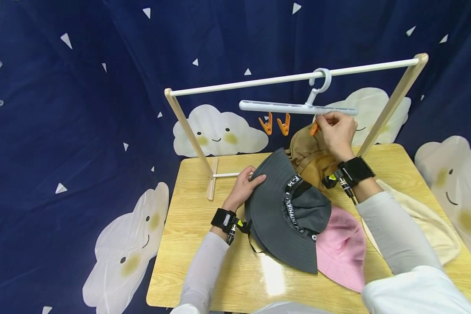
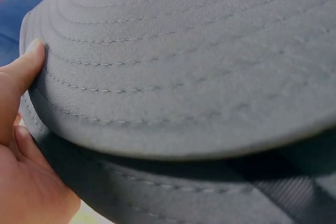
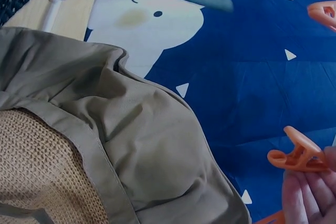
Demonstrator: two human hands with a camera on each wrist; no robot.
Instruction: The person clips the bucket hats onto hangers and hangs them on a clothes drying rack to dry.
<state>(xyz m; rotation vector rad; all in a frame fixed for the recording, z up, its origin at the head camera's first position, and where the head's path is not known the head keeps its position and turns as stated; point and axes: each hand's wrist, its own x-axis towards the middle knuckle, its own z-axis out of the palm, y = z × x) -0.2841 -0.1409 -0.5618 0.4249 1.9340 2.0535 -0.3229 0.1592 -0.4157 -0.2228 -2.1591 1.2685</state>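
My left hand (image 1: 243,187) grips the brim of a dark grey bucket hat (image 1: 272,209), with the thumb on top of the brim and fingers beneath. A lettered band circles its crown. In the left wrist view, the stitched grey brim (image 2: 173,77) fills most of the frame. My right hand (image 1: 339,133) is raised just under the pale hanger (image 1: 274,107) and pinches an orange clip (image 3: 299,153). Two more orange clips (image 1: 284,124) hang from the hanger to its left. Beside the right hand is a brown hat (image 1: 306,146) with a mesh lining; what supports it is hidden.
The hanger hooks over the white rail (image 1: 243,85) of a wooden-ended rack (image 1: 188,128). On the wooden table (image 1: 192,235) lie a pink bucket hat (image 1: 343,248) and a cream hat (image 1: 424,226). A dark blue curtain (image 1: 82,131) with clouds hangs behind.
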